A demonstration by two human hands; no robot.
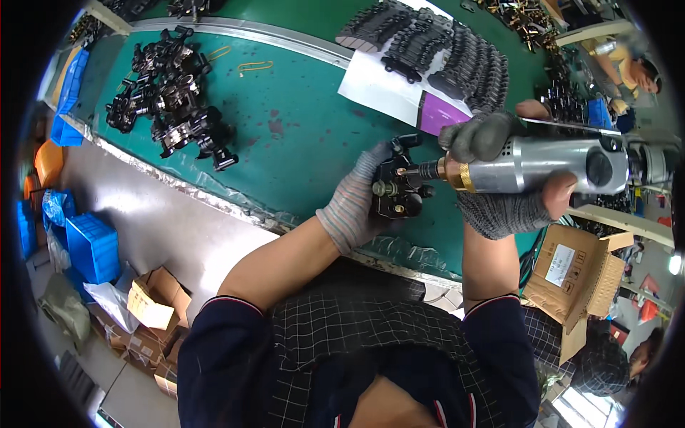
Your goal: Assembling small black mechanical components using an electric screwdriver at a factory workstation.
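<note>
My left hand (354,203), in a striped knit glove, is closed around a small black metal assembly (401,187) with brass-coloured screws. Over the near edge of the bench, my right hand (499,175) wears a dark grey glove with bare fingertips and wraps round a silver power screwdriver (549,165). The tool lies sideways, its bit (421,172) pointing left and meeting the assembly at a screw. How the left fingers sit behind the part is hidden.
A pile of black assemblies (178,96) lies at the left of the green bench (300,128), near yellow bands (255,67). Rows of black parts (435,50) rest on white sheets at the back. An open cardboard box (571,274) stands right; a blue crate (93,246) stands lower left.
</note>
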